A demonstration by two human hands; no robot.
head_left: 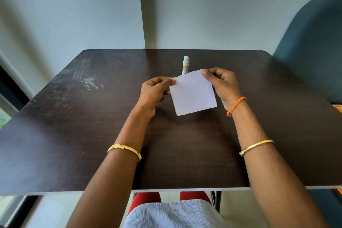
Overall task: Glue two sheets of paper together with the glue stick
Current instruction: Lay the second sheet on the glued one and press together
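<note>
Two small white square sheets of paper (pixel 193 92) lie stacked one on the other, held up above the dark table (pixel 92 135). My left hand (pixel 154 91) pinches the stack's top left corner. My right hand (pixel 223 85) pinches its top right corner. The sheets' edges are slightly offset along the right and bottom sides. A glue stick (pixel 185 64), white cap on and yellow label, stands upright on the table just behind the paper; its lower part is hidden by the sheets.
A dark teal chair (pixel 314 46) stands at the table's right side. The far edge of the table meets a pale wall. A window frame (pixel 11 89) runs along the left.
</note>
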